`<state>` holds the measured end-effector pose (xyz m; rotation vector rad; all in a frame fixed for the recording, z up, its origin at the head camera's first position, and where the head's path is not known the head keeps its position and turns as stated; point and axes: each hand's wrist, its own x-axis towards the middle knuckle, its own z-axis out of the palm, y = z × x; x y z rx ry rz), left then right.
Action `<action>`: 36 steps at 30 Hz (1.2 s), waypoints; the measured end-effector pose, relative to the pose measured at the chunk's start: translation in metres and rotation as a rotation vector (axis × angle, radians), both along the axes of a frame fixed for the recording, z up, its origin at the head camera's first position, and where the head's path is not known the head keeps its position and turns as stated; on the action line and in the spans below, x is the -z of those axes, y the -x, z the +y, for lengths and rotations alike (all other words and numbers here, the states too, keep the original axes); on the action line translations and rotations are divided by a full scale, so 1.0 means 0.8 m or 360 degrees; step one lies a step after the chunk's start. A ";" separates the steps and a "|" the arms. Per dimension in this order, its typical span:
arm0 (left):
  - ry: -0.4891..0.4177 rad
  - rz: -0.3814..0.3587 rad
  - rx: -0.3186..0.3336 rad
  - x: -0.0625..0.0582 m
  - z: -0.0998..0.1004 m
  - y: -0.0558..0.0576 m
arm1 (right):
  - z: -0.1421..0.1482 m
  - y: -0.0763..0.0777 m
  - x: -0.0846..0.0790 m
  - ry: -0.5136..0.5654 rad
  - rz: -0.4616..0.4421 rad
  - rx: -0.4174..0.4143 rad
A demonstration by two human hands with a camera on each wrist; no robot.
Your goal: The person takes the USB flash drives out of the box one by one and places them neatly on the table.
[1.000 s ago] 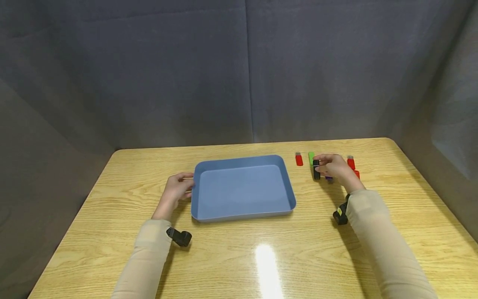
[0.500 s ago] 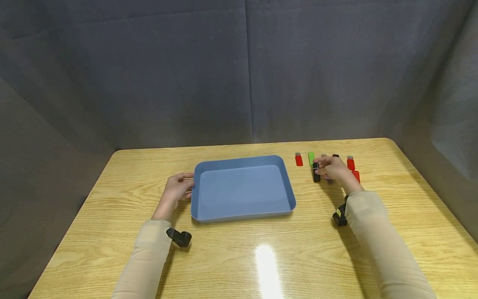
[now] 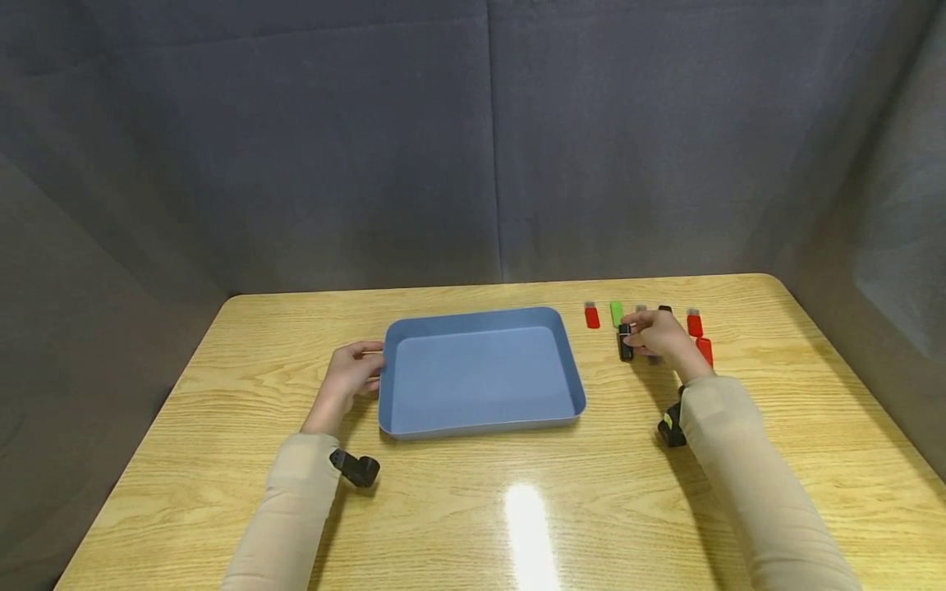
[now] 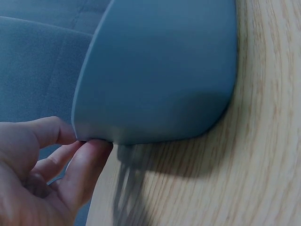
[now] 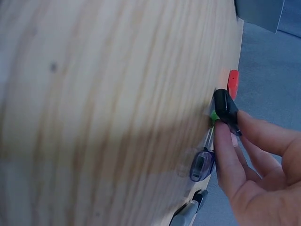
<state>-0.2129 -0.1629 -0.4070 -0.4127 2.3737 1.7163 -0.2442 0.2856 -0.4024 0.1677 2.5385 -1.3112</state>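
Note:
In the head view, my left hand (image 3: 349,377) pinches the left wall of a blue tray (image 3: 480,377). The left wrist view shows the thumb and fingers at the tray's rim (image 4: 75,103). My right hand (image 3: 661,334) holds a black USB stick (image 3: 625,343) to the right of the tray. Seen from the right wrist, thumb and fingertips pinch the black stick's end, low over the table. A purple USB stick (image 5: 202,165) lies close beneath the right hand, mostly hidden by it in the head view. A green USB stick (image 3: 617,313) lies just behind the held one.
Left of the green stick lies a red USB stick (image 3: 592,315). Two more red pieces, a red stick (image 3: 695,322) and a red one (image 3: 704,351) in front of it, lie right of the hand. A black one (image 3: 665,309) shows behind the hand. Dark curtain (image 3: 488,164) hangs behind the table.
My right hand has moved slightly toward the table's front with the black USB stick, uncovering the sticks behind it. The left hand and tray have stayed in place.

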 end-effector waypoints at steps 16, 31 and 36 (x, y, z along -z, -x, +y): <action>-0.0028 0.0000 0.0003 -0.002 0.004 0.002 | -0.001 0.000 0.001 -0.0049 0.0033 0.0061; -0.0015 0.0004 0.0010 0.002 0.001 0.003 | -0.008 0.001 0.003 -0.0294 0.0116 -0.0017; 0.0002 0.0007 0.0020 0.002 0.001 0.002 | -0.008 0.001 0.003 -0.0291 0.0133 0.0020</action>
